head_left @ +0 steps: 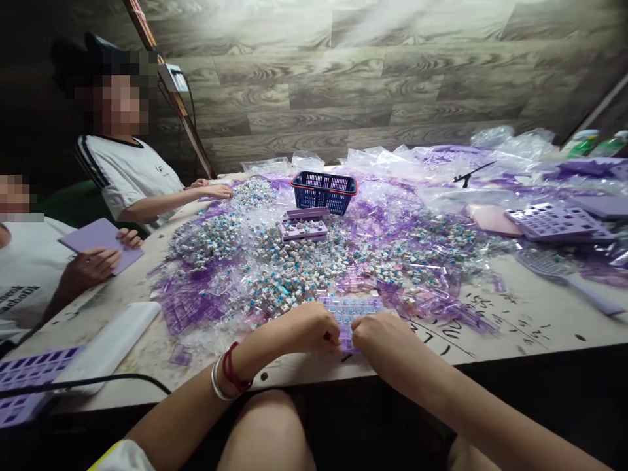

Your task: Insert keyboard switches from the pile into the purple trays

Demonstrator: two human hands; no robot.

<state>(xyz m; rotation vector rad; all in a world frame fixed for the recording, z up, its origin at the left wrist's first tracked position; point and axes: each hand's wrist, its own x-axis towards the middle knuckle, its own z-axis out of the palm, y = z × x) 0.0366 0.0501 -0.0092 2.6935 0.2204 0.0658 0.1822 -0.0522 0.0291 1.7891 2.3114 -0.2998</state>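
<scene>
A clear purple keyboard plate [350,306] lies near the table's front edge, with rows of small blue-and-white switches seated in it. My left hand [314,327] is closed at the plate's left side, fingers curled down against it. Over the plate's right part, my right hand [380,332] is closed in a pinch. Whatever is between the fingers of either hand is hidden. Just beyond the plate spreads a heap of loose keyboard switches [289,278], mixed with clear purple plastic pieces [189,304].
A dark blue basket [324,193] stands behind a purple case [304,229] holding switches. Purple keyboard frames [552,222] and a hairbrush [564,275] lie right. A white casing [115,343] is left. One co-worker's hands [105,258] hold a purple panel; another's hand [216,190] reaches the heap.
</scene>
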